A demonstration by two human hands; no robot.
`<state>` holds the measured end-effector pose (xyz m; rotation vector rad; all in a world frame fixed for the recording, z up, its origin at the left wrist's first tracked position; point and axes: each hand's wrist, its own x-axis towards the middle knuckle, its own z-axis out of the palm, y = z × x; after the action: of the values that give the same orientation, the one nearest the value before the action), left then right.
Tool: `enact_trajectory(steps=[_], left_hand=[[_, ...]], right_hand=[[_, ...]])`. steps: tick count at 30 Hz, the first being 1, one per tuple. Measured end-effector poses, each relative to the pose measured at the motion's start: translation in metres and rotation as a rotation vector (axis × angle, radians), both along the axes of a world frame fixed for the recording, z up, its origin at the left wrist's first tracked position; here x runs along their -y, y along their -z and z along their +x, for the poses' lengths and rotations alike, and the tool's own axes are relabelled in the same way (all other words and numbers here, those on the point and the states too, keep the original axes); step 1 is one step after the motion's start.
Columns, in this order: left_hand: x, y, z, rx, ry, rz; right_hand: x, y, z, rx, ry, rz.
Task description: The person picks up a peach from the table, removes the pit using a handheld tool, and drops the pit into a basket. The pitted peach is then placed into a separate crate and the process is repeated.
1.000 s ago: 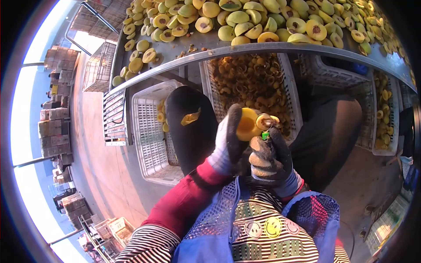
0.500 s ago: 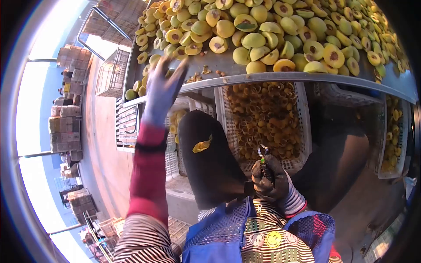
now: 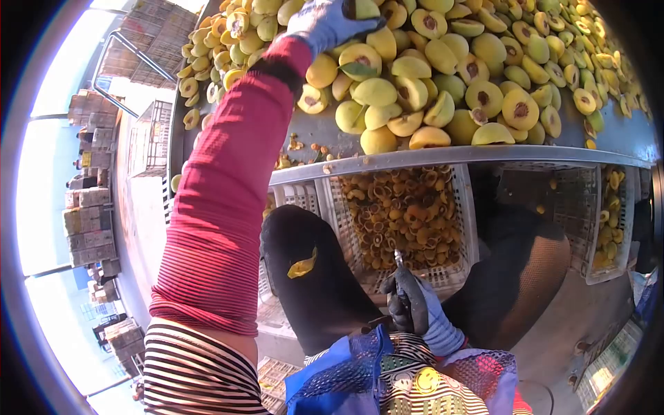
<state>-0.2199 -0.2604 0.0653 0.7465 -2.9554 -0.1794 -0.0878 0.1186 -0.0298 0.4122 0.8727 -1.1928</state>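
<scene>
Halves of yellow-green, brown-centred fruit [image 3: 520, 109] lie heaped on the grey metal table [image 3: 325, 133]. At the table's far left, the blue-gloved left hand [image 3: 333, 23] touches them; its grip cannot be told. Below the table's near edge, the dark-gloved right hand [image 3: 409, 301] has fingers closed around a slim silver-tipped tool [image 3: 398, 256], beside the white plastic crate [image 3: 467, 225] of orange-brown scraps [image 3: 408, 214].

A grey metal surface [image 3: 324, 128] is stretching across the upper view, its raised rim [image 3: 484, 155] curving along the near side. Halved yellow-green fruits [image 3: 520, 110] are lying heaped over much of it, some showing brown hollows, others resting skin side up. A green leaf [image 3: 359, 70] is lying among them. Small scraps [image 3: 296, 144] are sitting near the rim, and grey metal is showing around them.
</scene>
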Motion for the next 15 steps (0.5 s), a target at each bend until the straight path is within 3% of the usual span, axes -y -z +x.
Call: enact_trajectory(steps=[3, 7, 9, 15], left_hand=[[0.010, 0.035, 0.025, -0.137, 0.044, -0.113], [-0.011, 0.035, 0.070, 0.013, -0.092, -0.106], [-0.003, 0.054, 0.099, 0.023, -0.008, -0.098], [-0.032, 0.049, 0.130, 0.133, -0.101, -0.202]], right_hand=[[-0.003, 0.007, 0.003, 0.078, 0.018, 0.039], [-0.011, 0.003, 0.004, 0.030, 0.051, -0.024], [-0.014, -0.003, 0.002, -0.054, 0.010, -0.020], [-0.021, 0.012, 0.007, -0.175, 0.020, -0.078]])
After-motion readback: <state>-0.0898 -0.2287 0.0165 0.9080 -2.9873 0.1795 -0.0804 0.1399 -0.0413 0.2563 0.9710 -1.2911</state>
